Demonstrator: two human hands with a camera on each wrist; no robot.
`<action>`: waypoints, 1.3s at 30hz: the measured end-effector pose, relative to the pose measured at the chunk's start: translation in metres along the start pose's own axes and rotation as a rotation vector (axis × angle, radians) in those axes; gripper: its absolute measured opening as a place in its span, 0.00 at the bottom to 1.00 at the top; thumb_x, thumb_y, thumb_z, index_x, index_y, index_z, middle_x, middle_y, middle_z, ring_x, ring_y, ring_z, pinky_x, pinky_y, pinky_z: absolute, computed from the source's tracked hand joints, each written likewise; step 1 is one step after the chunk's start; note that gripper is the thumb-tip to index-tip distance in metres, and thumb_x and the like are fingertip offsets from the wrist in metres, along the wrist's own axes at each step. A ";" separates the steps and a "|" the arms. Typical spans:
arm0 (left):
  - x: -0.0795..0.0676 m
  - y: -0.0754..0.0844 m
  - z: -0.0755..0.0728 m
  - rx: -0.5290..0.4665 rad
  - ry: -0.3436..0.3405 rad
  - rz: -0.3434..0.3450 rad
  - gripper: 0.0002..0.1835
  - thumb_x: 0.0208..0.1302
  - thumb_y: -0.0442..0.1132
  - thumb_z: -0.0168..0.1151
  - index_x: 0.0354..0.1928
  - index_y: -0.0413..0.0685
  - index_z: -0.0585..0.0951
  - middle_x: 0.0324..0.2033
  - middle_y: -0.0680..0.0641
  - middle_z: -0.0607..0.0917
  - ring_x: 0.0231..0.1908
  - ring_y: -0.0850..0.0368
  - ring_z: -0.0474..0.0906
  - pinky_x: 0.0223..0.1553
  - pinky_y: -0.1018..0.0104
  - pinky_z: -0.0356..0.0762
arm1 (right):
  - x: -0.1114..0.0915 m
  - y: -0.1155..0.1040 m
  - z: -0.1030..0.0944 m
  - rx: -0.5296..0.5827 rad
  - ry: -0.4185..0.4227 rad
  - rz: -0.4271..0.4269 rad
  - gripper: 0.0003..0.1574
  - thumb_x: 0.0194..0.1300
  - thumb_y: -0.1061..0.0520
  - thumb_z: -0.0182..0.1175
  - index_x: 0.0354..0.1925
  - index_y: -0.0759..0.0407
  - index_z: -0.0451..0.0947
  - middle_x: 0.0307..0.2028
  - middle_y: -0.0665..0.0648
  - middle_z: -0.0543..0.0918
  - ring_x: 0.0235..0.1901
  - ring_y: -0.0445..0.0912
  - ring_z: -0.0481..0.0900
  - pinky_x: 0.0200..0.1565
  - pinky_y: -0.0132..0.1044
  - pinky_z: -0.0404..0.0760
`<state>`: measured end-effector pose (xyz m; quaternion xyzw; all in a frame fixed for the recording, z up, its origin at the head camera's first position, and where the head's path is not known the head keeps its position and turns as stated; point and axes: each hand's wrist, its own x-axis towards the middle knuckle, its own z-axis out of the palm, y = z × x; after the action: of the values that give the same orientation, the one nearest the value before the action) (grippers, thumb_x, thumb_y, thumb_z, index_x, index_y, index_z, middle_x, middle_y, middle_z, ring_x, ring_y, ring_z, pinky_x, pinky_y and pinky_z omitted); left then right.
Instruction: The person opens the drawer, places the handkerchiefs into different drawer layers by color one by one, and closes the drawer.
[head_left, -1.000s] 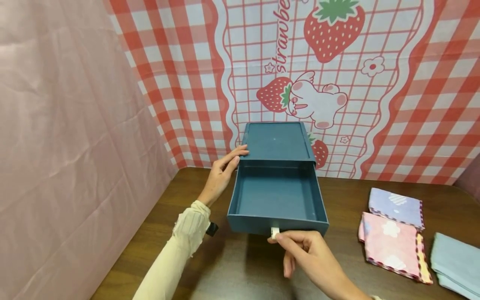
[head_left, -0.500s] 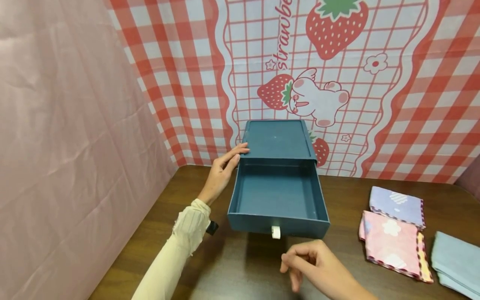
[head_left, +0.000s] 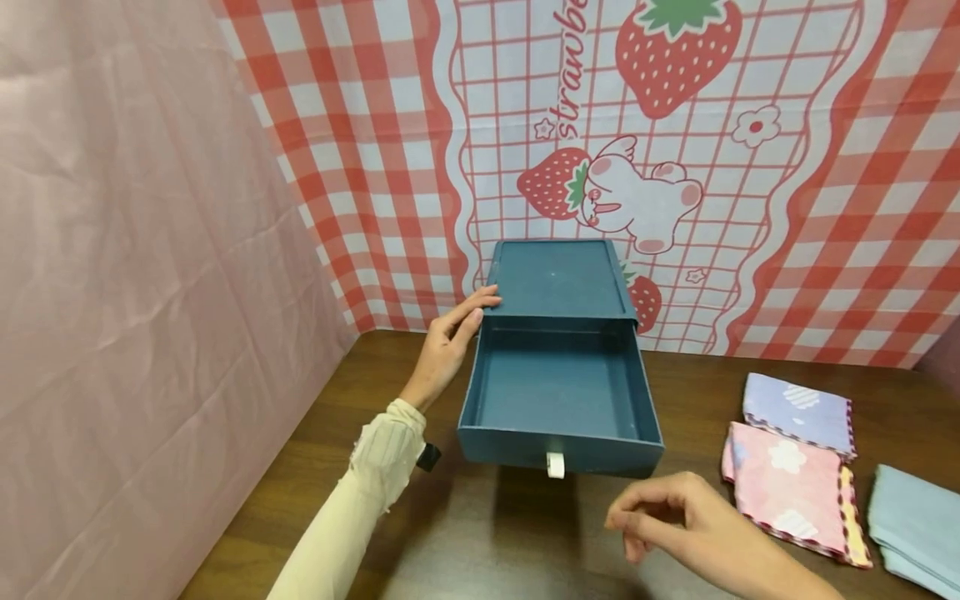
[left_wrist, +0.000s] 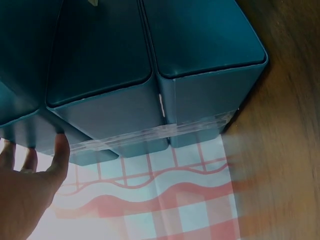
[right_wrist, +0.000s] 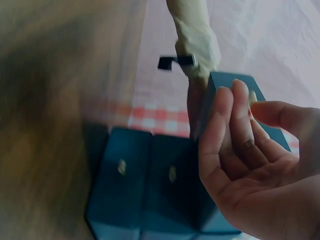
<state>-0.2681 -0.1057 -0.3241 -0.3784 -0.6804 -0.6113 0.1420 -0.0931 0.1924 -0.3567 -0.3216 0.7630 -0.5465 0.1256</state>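
Drawer (head_left: 558, 396) pulled out, bare inside; I see cloths (head_left: 787, 483) outside. Left hand (head_left: 444, 348) relaxed on cabinet (head_left: 558, 279); right hand (head_left: 686, 527) loosely curled, holding nothing.

Beyond the left hand (head_left: 441, 354) and the right hand (head_left: 686, 521), I see a printed cloth (head_left: 660, 142), its red-and-white checked sides meeting wavy white borders. Within them, a red-lined grid carries strawberries (head_left: 677, 62), a flower (head_left: 756, 126), a white cartoon animal (head_left: 637, 204) and sideways red lettering (head_left: 572, 67). Left of both hands, a creased pale pink cloth (head_left: 135, 292) rises like a wall; a mauve sliver (head_left: 947, 354) shows far to their right. Below them lies a brown wood-grained tabletop (head_left: 300, 500), a soft sheen of light (head_left: 540, 575) on its near part between the hands.
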 end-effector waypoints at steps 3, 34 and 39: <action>0.000 0.007 0.003 0.001 -0.001 -0.005 0.18 0.78 0.28 0.42 0.61 0.28 0.75 0.69 0.35 0.69 0.72 0.47 0.60 0.69 0.52 0.63 | -0.004 -0.001 -0.011 -0.087 0.040 0.025 0.13 0.75 0.63 0.52 0.43 0.55 0.85 0.27 0.50 0.85 0.27 0.39 0.81 0.23 0.33 0.75; 0.000 0.004 0.002 -0.040 0.022 0.029 0.18 0.77 0.27 0.42 0.60 0.26 0.75 0.68 0.32 0.69 0.73 0.42 0.58 0.71 0.55 0.59 | -0.029 0.063 -0.123 -0.373 0.262 0.205 0.14 0.74 0.60 0.56 0.53 0.65 0.80 0.41 0.49 0.88 0.40 0.38 0.84 0.37 0.31 0.82; -0.001 0.003 0.002 -0.041 0.018 0.037 0.18 0.77 0.26 0.41 0.60 0.25 0.74 0.68 0.31 0.68 0.73 0.42 0.58 0.71 0.55 0.59 | -0.035 0.078 -0.131 -0.534 0.298 0.231 0.13 0.72 0.59 0.60 0.50 0.63 0.82 0.40 0.46 0.87 0.39 0.31 0.80 0.35 0.29 0.79</action>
<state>-0.2650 -0.1041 -0.3232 -0.3885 -0.6593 -0.6257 0.1517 -0.1653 0.3280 -0.3852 -0.1708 0.9207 -0.3505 -0.0152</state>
